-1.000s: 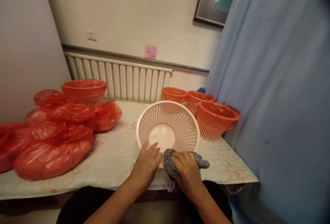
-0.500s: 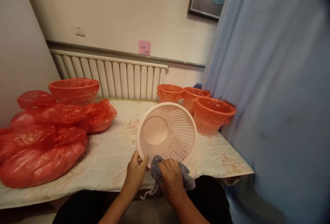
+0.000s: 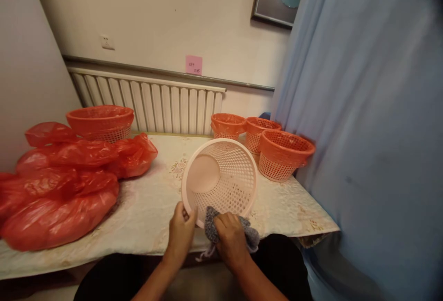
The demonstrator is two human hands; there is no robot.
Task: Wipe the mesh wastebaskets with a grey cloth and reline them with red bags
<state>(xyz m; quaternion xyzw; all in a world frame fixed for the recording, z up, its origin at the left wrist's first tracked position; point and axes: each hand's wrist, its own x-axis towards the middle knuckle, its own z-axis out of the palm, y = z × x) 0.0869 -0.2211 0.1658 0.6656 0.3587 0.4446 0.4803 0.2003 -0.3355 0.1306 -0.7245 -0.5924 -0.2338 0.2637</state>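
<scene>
- One pale pink, round, perforated plastic basket (image 3: 216, 176) is held tilted at the near middle of the pale floral tablecloth (image 3: 155, 204).
- Left hand (image 3: 182, 231): fingers gripping its near-left rim.
- Right hand (image 3: 230, 237): fingers closed around a speckled grey, fuzzy cloth (image 3: 210, 227) at the near rim.
- Best handling, I judge — firm left grip, even cloth pressure.

Red to either side, pale in the middle

My table (image 3: 148, 218) wears a pale floral cloth (image 3: 287, 208) that drops over the front edge. To my left, bulging red plastic bags (image 3: 62, 208) are heaped from near that edge back toward a red-lined mesh basket (image 3: 100, 121) by the back edge. To my right stand three more, close together: one (image 3: 226, 125) near the back edge, one (image 3: 259, 130) beside it, one (image 3: 277, 169) by the right edge. Whether the tipped pale-pink basket (image 3: 207, 174) I hold touches the cloth, I can't tell.
</scene>
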